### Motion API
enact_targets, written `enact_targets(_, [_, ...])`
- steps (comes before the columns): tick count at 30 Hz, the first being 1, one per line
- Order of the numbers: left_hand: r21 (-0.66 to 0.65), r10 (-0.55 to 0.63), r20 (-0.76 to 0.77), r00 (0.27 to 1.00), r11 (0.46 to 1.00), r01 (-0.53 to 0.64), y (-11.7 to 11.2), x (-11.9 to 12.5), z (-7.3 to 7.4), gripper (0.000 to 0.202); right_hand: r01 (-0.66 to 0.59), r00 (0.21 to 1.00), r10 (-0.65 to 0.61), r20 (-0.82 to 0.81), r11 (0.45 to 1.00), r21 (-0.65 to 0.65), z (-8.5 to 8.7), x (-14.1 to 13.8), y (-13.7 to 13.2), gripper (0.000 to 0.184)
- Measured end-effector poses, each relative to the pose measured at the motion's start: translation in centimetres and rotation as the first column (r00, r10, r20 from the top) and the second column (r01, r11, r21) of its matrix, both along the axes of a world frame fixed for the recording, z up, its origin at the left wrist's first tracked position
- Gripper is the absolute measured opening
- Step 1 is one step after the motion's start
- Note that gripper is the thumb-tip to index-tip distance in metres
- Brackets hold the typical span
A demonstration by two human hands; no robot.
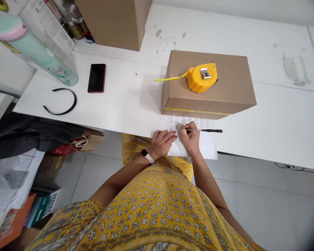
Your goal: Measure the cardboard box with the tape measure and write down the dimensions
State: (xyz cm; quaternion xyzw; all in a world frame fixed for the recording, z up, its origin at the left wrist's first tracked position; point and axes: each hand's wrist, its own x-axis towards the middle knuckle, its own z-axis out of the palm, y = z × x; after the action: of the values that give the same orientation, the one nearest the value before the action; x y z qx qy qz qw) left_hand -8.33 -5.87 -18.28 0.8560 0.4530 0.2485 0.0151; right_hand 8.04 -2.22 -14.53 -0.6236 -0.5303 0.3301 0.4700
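Observation:
My right hand (189, 137) is closed round a pen (210, 130) whose dark end points to the right. Under it lies a sheet of paper (208, 144) with rows of small writing, overhanging the table's front edge. My left hand (161, 142) rests with its fingers stretched out at the sheet's left edge, a watch on the wrist. Just behind the paper stands a closed cardboard box (225, 82), covering the sheet's far edge. On top of the box sits a yellow tape measure (200, 78) with a yellow strap. The pen's tip is hidden by my fingers.
The white table (125, 101) also bears a phone (96, 78), a black headband (74, 101) and a mint-green bottle (42, 52) to the left. A larger cardboard box (115, 22) stands at the back. Bags and boxes crowd the floor at lower left.

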Motion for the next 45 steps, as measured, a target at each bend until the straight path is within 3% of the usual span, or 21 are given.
enact_targets(7, [0.071,0.003,0.033,0.999,0.997,-0.005,0.05,-0.01,0.04,0.035,-0.008,1.0,0.008,0.014,1.0,0.01,-0.02,-0.02,0.03,0.024])
enact_targets(13, [0.024,0.006,0.002,1.0,1.0,-0.006,0.01,0.0,0.07,0.036,-0.015,1.0,0.015,0.017,1.0,0.004,0.08,0.12,0.15,0.023])
enact_targets(19, [0.075,-0.004,0.043,0.999,0.997,0.001,0.01,-0.04,0.15,0.034,-0.017,1.0,0.017,0.002,1.0,-0.02,0.26,0.56,0.29,0.022])
enact_targets(28, [-0.037,-0.005,0.001,1.0,0.999,0.005,0.06,-0.02,0.29,0.038,-0.029,1.0,0.029,0.007,0.999,-0.019,0.59,0.33,0.36,0.024])
enact_targets(45, [0.003,-0.003,0.018,1.0,1.0,0.003,-0.01,-0.05,0.28,0.036,-0.018,0.999,0.018,0.029,1.0,0.005,0.28,0.5,0.28,0.024])
